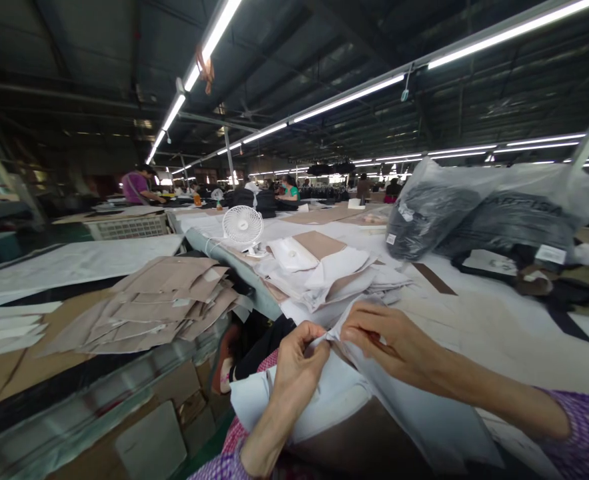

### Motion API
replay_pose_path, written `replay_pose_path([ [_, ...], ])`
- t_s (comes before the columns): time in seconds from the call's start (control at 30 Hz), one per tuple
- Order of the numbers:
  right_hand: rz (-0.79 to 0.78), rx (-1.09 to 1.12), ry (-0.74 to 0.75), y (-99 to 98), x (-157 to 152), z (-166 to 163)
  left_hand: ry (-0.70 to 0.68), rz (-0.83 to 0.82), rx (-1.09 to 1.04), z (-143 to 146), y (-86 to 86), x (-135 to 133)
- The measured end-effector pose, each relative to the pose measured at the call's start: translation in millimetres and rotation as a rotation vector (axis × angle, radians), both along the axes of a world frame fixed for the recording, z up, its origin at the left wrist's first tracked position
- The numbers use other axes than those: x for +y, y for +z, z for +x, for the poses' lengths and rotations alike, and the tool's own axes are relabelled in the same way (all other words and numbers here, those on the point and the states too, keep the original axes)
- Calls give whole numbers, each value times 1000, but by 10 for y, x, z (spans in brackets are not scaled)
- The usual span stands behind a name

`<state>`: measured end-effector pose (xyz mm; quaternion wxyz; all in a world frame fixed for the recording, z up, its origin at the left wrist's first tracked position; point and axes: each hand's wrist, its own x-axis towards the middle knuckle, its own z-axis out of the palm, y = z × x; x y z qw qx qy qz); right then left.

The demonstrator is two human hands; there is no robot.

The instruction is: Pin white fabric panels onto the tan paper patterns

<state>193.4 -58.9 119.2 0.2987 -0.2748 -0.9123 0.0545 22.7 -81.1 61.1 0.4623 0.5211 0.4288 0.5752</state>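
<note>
White cloth point(409, 407) is lying in front of the person, its gathered edge running between both hands. The left hand point(297, 363) is pinching that edge, thumb against forefinger; the right hand point(387, 330) is gripping it just beside, fingertips drawn together — neither is standing open. From this grip the cloth's long side is sloping down and rightward — nearer the right hand.

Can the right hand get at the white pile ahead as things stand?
Probably yes: the pile looks close beyond the right hand, with only the held white cloth seeming to come between. That hand is pinching the cloth, so it would likely have to let go first.
</note>
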Motion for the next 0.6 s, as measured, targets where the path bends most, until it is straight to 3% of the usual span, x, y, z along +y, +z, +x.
replay_pose_path([
  [0.27, -50, -25, 58, -23, 42, -4, -120, -39, -55, -36, 78, -63],
  [0.47, -63, -6, 68, -17, 28, -12, -256, 77, -1, -94, 24, -74],
  [0.6, -84, -24, 64, -24, 14, -5, -170, 142, 64, -61, -17, -62],
])
